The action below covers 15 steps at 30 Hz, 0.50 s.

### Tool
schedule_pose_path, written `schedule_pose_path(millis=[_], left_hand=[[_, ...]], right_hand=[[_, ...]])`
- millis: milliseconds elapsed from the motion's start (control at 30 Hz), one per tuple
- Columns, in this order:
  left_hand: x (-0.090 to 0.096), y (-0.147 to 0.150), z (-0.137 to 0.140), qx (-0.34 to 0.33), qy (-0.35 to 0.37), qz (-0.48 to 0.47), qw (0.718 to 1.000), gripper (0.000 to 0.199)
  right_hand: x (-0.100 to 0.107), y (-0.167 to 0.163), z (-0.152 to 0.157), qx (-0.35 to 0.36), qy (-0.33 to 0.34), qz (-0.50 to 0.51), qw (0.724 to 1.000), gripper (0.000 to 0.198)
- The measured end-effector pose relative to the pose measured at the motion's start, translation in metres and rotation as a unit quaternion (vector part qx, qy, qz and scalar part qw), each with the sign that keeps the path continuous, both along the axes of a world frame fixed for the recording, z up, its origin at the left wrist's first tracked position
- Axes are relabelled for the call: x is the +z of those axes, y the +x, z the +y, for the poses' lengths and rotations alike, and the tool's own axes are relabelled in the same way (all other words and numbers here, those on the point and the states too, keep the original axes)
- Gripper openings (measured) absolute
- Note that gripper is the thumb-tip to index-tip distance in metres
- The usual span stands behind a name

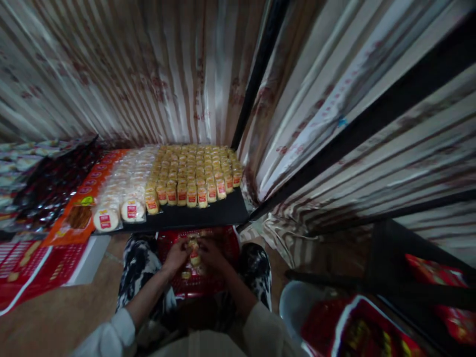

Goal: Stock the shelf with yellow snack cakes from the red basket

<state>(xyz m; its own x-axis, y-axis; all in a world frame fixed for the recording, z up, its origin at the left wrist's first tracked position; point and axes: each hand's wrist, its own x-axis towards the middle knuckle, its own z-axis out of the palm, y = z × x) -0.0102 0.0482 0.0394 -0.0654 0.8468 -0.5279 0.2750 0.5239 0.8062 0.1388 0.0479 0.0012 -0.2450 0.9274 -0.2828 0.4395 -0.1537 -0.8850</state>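
In the head view, my left hand (177, 256) and my right hand (210, 254) meet over a red basket (235, 243) between my knees. Fingers of both are curled in on a small wrapped snack (193, 245), pale yellow, its details blurred. Just below the hands in the basket are another wrapped snack (195, 260) with a red label and a smaller yellowish piece (186, 274). On the dark shelf (223, 210) above the basket, rows of similar yellow wrapped snacks (191, 194) stand upright, close together.
Left along the shelf lie round white packs (133, 210), orange packets (76, 218) and dark shiny packets (48, 183). A red and white bag (33, 267) is at lower left. Lower right are a grey bucket (293, 302) and red packets (442, 277). Dark metal bars (316, 163) cross before striped curtains (167, 64).
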Motion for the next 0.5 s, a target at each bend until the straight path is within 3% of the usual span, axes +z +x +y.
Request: schedule_pose_path(millis=[333, 500], left_hand=[[0.065, 0.030, 0.024, -0.073, 0.150, -0.024, 0.986, 0.018], [0.095, 0.045, 0.056, -0.074, 0.226, 0.027, 0.971, 0.023]], right_hand=[[0.058, 0.023, 0.012, -0.074, 0.112, 0.105, 0.985, 0.029], [0.080, 0.039, 0.037, -0.239, 0.216, 0.052, 0.945, 0.034]])
